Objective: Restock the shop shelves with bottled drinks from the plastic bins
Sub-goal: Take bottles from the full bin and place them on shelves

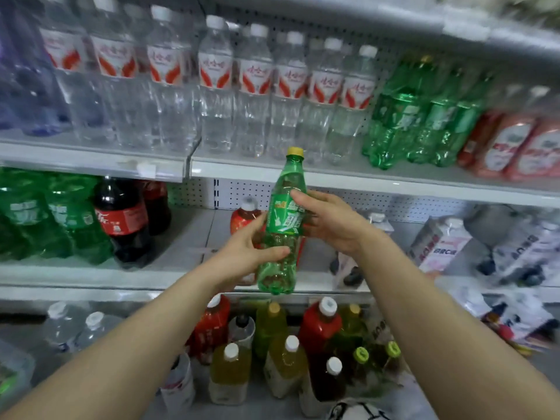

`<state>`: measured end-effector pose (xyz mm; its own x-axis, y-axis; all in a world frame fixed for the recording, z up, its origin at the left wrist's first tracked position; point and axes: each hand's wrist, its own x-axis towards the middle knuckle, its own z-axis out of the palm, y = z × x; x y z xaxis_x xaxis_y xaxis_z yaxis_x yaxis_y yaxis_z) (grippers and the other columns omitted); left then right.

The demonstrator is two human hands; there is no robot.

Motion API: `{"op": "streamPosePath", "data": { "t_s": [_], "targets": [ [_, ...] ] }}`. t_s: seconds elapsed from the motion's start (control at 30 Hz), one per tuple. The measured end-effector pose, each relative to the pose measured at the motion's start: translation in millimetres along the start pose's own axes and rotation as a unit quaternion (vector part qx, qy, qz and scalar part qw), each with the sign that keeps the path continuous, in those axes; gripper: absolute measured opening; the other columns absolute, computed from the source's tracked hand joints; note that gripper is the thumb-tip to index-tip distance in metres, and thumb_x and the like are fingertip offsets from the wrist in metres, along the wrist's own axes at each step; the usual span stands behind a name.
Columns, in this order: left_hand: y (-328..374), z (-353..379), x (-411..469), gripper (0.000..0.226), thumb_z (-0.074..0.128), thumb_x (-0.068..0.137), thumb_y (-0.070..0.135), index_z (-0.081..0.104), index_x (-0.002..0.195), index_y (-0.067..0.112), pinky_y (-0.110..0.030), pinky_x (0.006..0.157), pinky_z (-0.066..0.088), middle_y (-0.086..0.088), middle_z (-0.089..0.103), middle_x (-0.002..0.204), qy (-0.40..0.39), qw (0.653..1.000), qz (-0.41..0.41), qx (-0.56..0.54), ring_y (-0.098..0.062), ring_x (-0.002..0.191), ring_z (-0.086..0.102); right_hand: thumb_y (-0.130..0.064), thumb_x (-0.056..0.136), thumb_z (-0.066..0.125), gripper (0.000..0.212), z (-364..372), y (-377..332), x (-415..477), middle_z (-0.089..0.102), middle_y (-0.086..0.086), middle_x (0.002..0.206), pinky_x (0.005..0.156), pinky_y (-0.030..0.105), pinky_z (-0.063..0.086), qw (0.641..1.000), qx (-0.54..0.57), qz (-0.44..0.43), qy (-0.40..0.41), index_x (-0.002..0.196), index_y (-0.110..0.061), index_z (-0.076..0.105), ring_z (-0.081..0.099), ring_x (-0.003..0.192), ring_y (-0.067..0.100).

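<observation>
Left of the green plastic soda bottle with a yellow cap (285,213), a dark cola bottle with a red label (121,219) is standing on the grey metal shelf (194,237). My left grip (242,253) is curling round the green bottle's lower half; my right grip (330,222) is clasping its label from the other side. I am holding it nearly upright, below the clear water bottles with red-and-white labels (257,86). Right of it, a white-and-pink carton (439,241) is sitting on that shelf.
</observation>
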<state>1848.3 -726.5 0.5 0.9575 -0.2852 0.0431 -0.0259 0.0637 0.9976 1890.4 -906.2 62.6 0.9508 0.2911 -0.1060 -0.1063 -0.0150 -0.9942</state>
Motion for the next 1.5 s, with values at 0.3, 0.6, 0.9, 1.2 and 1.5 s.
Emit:
{"op": "streamPosePath", "data": {
  "t_s": [0.3, 0.6, 0.9, 1.2, 1.5],
  "targets": [
    [19, 101, 62, 0.073, 0.075, 0.082, 0.009, 0.043, 0.142, 0.033, -0.027, 0.083, 0.057, 0.003, 0.058, 0.134, -0.074, 0.997, 0.016, -0.028, -0.017, 0.113, 0.065, -0.023, 0.096, 0.066, 0.036, -110, -14, -43, 0.071, 0.005, 0.124, 0.1, 0.042, 0.054, 0.998, -0.05, -0.016, 0.028, 0.13, -0.012, 0.063, 0.067, 0.116, 0.023],
    [36, 194, 130, 0.078, 0.08, 0.08, 0.02, 0.039, 0.128, 0.065, -0.044, 0.097, 0.053, 0.018, 0.055, 0.129, -0.127, 0.991, 0.031, 0.041, -0.019, 0.117, 0.063, -0.012, 0.092, 0.068, 0.034, -216, -29, -70, 0.073, 0.011, 0.117, 0.082, 0.035, 0.06, 0.99, -0.051, -0.056, 0.119, 0.125, -0.005, 0.064, 0.071, 0.107, 0.026],
    [61, 259, 195, 0.085, 0.076, 0.084, 0.019, 0.028, 0.145, 0.055, -0.043, 0.098, 0.052, 0.007, 0.055, 0.138, -0.104, 0.989, 0.073, 0.082, -0.017, 0.115, 0.064, -0.011, 0.091, 0.07, 0.025, -294, -60, -56, 0.076, 0.006, 0.107, 0.071, 0.029, 0.059, 0.979, -0.06, -0.082, 0.175, 0.116, -0.012, 0.066, 0.074, 0.092, 0.018],
    [84, 269, 247, 0.084, 0.074, 0.086, 0.017, 0.026, 0.152, 0.038, -0.036, 0.104, 0.046, 0.025, 0.051, 0.121, -0.024, 0.986, 0.121, 0.112, 0.005, 0.112, 0.051, -0.03, 0.08, 0.082, 0.07, -324, -99, -9, 0.062, -0.001, 0.134, 0.101, 0.051, 0.053, 0.972, -0.11, -0.106, 0.181, 0.142, -0.017, 0.051, 0.064, 0.119, 0.018],
    [96, 270, 293, 0.086, 0.073, 0.088, 0.019, 0.022, 0.153, 0.041, -0.021, 0.096, 0.044, 0.018, 0.048, 0.132, 0.01, 0.979, 0.138, 0.152, 0.002, 0.115, 0.05, -0.023, 0.088, 0.076, 0.075, -344, -114, 34, 0.05, 0.01, 0.149, 0.083, 0.032, 0.057, 0.97, -0.093, -0.124, 0.189, 0.152, -0.013, 0.038, 0.057, 0.128, 0.023]
  ]
}}
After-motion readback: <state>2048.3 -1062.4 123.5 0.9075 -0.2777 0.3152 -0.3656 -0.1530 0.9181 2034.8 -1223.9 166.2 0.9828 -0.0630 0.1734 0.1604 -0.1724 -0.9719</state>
